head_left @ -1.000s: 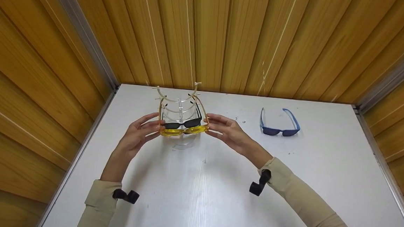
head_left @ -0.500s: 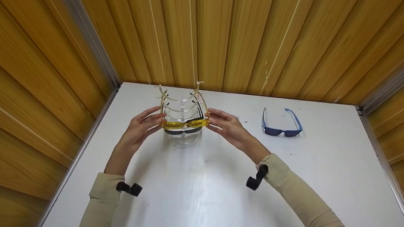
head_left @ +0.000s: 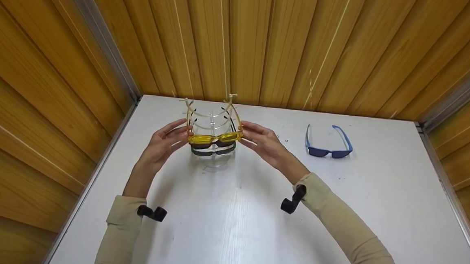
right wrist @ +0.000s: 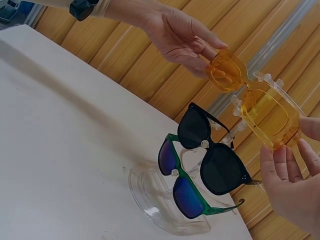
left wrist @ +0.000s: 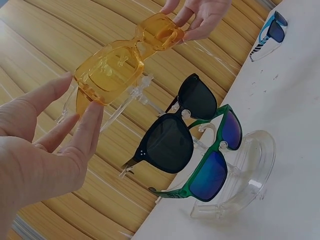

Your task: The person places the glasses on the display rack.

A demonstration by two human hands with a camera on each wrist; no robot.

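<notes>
Left hand (head_left: 159, 148) and right hand (head_left: 266, 145) narrowly pinch yellow glasses (head_left: 204, 139) at opposite ends, probably the safest hold on something light and brittle.

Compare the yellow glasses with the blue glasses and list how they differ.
Colour: the yellow glasses have a yellow frame; the blue glasses have a blue one.
Lenses: the yellow glasses' are see-through yellow; the blue glasses' are dark.
Place: the left hand and right hand hold the yellow glasses up; the blue glasses rest on the table, untouched.
Shared: both have their arms unfolded.
</notes>
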